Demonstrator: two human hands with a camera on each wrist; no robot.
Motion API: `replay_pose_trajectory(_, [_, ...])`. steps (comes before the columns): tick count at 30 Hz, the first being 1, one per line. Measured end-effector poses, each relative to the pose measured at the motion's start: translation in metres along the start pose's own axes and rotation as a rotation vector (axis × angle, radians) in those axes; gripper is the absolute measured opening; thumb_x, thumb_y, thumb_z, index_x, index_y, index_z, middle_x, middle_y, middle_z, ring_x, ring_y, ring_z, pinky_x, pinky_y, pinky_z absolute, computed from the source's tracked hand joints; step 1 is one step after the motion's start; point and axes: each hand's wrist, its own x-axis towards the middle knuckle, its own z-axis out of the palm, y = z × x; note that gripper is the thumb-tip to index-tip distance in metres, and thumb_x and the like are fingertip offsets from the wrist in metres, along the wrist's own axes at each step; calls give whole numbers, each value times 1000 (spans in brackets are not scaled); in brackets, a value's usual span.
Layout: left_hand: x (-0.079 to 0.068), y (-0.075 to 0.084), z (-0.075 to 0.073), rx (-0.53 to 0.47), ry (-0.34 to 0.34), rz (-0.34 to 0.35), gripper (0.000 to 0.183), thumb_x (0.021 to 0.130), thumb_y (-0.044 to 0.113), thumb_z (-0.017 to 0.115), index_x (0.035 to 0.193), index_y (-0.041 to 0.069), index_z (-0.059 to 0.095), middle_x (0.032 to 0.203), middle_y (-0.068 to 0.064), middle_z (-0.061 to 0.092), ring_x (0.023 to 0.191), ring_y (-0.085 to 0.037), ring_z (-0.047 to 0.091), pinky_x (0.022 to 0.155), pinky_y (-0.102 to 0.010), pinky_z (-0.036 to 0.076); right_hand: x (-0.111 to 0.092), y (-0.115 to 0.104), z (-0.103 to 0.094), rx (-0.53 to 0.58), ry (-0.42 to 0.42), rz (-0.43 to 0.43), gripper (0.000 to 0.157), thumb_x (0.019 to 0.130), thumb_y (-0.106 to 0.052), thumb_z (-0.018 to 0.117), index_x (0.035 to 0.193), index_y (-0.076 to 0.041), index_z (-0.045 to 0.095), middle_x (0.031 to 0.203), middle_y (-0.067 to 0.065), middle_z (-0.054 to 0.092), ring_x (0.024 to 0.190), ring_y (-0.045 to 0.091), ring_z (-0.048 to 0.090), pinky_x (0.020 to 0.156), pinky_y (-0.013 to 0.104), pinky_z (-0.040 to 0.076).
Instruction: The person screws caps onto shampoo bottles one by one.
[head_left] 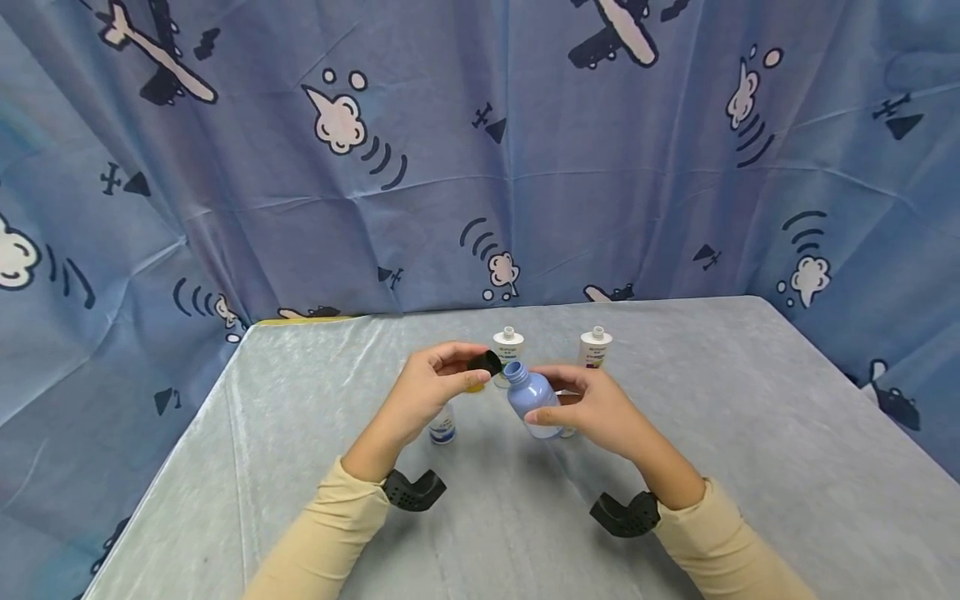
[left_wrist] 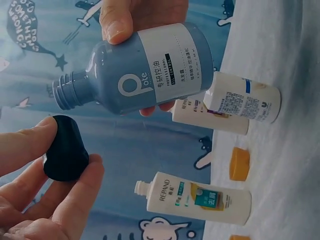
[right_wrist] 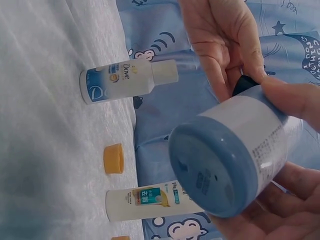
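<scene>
My left hand [head_left: 423, 387] pinches a black cap [left_wrist: 66, 148] between thumb and fingers. My right hand [head_left: 596, 404] grips a blue shampoo bottle [head_left: 531, 398] round its body, thumb on the near side. The bottle leans to the left, and its bare threaded neck [left_wrist: 72, 90] points at the cap. A small gap separates neck and cap in the left wrist view. The bottle's blue base [right_wrist: 215, 167] faces the right wrist camera, hiding part of both hands' fingers there.
Behind my hands stand two white uncapped REPAND bottles [head_left: 508, 340] [head_left: 596, 343]. A Dove bottle [right_wrist: 120, 80] stands below my left hand. Another white bottle [left_wrist: 245, 98] is partly hidden by my right hand. A yellow cap [right_wrist: 113, 159] lies on the grey-covered table [head_left: 337, 533]; a blue curtain [head_left: 427, 108] hangs behind.
</scene>
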Motion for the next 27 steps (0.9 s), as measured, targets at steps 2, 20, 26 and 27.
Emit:
replay_pose_trajectory(2, [-1, -1, 0, -8, -4, 2, 40, 88, 2, 71, 126, -4, 63, 118, -18, 69, 93, -7, 67, 89, -29, 58, -1, 0, 0, -1, -9, 2, 58, 83, -23, 81, 134, -4, 61, 126, 18, 66, 107, 27, 67, 86, 40, 59])
replay_pose_trajectory(20, [-1, -1, -4, 49, 10, -50, 31, 84, 6, 77, 113, 1, 69, 110, -9, 73, 93, -8, 70, 89, -29, 56, 0, 2, 1, -35, -19, 16, 59, 82, -22, 82, 133, -2, 61, 126, 21, 65, 100, 27, 70, 81, 39, 60])
replay_pose_trajectory(26, [-1, -2, -5, 50, -8, -23, 33, 85, 8, 77, 117, 1, 70, 109, -9, 74, 93, -9, 69, 87, -27, 57, 1, 4, 2, -35, -24, 32, 60, 81, -22, 82, 133, -1, 61, 129, 22, 64, 100, 27, 69, 81, 39, 60])
replay_pose_trajectory(27, [-1, -3, -5, 52, -10, -17, 34, 85, 8, 77, 117, 1, 70, 108, -9, 74, 93, -9, 69, 87, -27, 57, 1, 5, 2, -36, -24, 32, 59, 81, -22, 82, 133, -1, 61, 129, 22, 64, 99, 27, 70, 81, 39, 60])
